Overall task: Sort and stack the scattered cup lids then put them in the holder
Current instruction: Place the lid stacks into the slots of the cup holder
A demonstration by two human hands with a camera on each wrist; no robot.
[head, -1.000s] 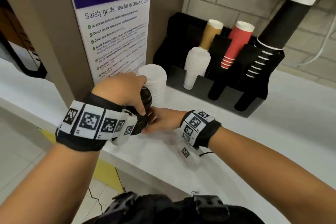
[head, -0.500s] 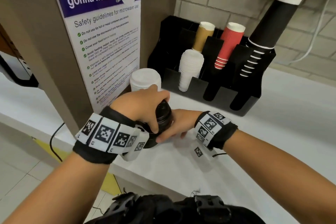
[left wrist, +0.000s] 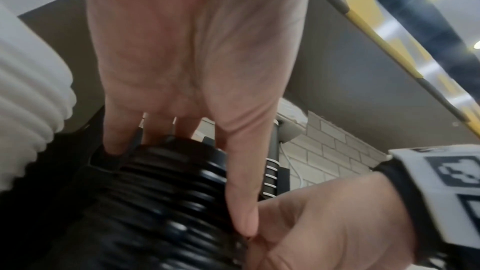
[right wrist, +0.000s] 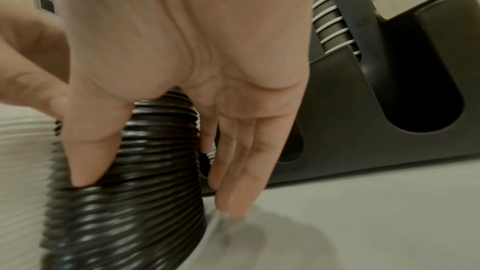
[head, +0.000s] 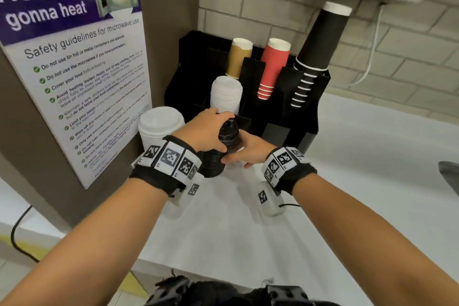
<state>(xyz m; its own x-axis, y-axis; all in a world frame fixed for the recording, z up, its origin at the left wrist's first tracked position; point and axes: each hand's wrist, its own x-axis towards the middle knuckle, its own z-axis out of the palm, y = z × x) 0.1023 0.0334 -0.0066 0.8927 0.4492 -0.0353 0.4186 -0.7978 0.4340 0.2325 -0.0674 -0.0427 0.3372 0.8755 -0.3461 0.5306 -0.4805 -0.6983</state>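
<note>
A long stack of black cup lids is held tilted between both hands, just in front of the black holder. My left hand grips its upper end, fingers over the top lid and thumb along the side. My right hand holds it lower down, thumb on the ribbed side and fingers behind it. The stack's lower end is close to the counter; I cannot tell whether it touches. A stack of white lids stands on the counter to the left.
The holder carries a white lid stack, brown cups, red cups and tall black cups. A pillar with a poster stands at left. A brick wall lies behind, and the white counter runs to the right.
Both hands have carried the black lid stack away from me and to the right, from beside the white counter stack to just in front of the holder.
</note>
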